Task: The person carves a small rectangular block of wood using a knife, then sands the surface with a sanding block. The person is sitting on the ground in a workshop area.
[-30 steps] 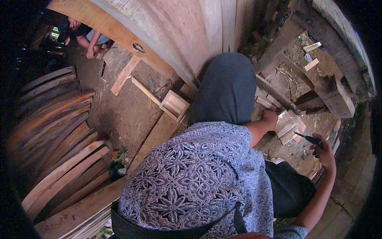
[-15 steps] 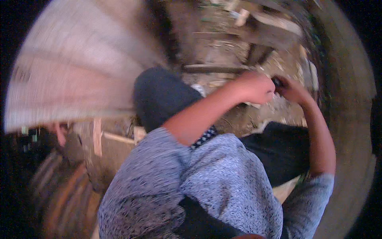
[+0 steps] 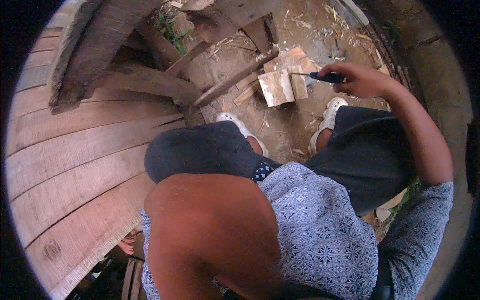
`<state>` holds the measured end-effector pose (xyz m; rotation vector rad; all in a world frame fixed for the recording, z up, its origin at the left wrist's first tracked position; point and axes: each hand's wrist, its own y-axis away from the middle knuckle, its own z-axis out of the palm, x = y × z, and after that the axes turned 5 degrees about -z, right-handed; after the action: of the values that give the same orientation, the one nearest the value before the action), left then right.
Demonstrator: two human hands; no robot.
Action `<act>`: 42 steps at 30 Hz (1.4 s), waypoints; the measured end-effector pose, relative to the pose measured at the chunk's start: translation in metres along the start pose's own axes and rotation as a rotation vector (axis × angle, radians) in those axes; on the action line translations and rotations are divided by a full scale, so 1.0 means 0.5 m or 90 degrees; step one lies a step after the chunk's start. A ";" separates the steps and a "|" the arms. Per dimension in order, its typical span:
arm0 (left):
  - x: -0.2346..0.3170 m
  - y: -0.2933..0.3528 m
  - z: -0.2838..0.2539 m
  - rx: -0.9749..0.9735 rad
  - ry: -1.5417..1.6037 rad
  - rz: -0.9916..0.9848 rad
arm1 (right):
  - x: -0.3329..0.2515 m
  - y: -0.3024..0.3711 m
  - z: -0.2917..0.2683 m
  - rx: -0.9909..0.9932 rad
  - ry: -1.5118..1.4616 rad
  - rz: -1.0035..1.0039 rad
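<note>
My right hand (image 3: 365,81) is closed around the dark blue-black handle of a screwdriver (image 3: 327,77). Its thin metal shaft points left, with the tip over or against the far edge of a small pale wood block (image 3: 276,89); contact cannot be made out. A second, narrower wood piece (image 3: 299,82) stands against the block's right side, and a flat reddish board (image 3: 292,59) lies behind them. My left arm (image 3: 215,225) is bent up close to the camera, filling the lower left. The left hand itself does not show.
A plank tabletop (image 3: 75,150) with heavy timber legs (image 3: 145,80) stands at my left. Wood strips (image 3: 247,94) and shavings litter the dirt ground between my white clogs (image 3: 327,120). A wall (image 3: 445,100) curves along the right. Another person's bare skin (image 3: 127,246) shows below the tabletop.
My hands, earlier close together in front of me, have parted. The left arm has come up toward the camera, while the right hand holds the screwdriver by the wood block. The view has also shifted.
</note>
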<state>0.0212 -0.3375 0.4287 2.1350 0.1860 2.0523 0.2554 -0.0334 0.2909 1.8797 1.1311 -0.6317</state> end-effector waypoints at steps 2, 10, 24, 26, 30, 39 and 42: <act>-0.024 0.008 0.000 0.023 0.008 -0.030 | 0.020 0.018 0.002 0.011 -0.077 0.038; -0.051 0.012 0.012 0.083 0.025 -0.077 | 0.000 0.019 -0.005 0.002 -0.171 0.079; -0.066 0.004 0.000 0.124 0.042 -0.137 | -0.084 -0.048 -0.002 -0.139 -0.129 0.016; -0.065 -0.004 -0.005 0.120 0.043 -0.140 | -0.085 -0.048 -0.005 -0.130 -0.107 0.016; -0.061 -0.025 -0.013 0.111 0.041 -0.147 | -0.073 -0.043 -0.001 -0.112 -0.121 0.010; -0.207 -0.284 -0.056 -0.059 -0.018 -0.175 | -0.051 -0.041 -0.011 -0.089 -0.108 0.000; -0.412 -0.386 -0.052 -0.020 -0.153 -0.253 | -0.052 -0.042 -0.033 -0.051 -0.109 0.056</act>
<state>-0.0075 -0.1912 0.1877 2.0972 0.4959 1.5574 0.2248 -0.0260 0.3107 1.7612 0.9457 -0.6741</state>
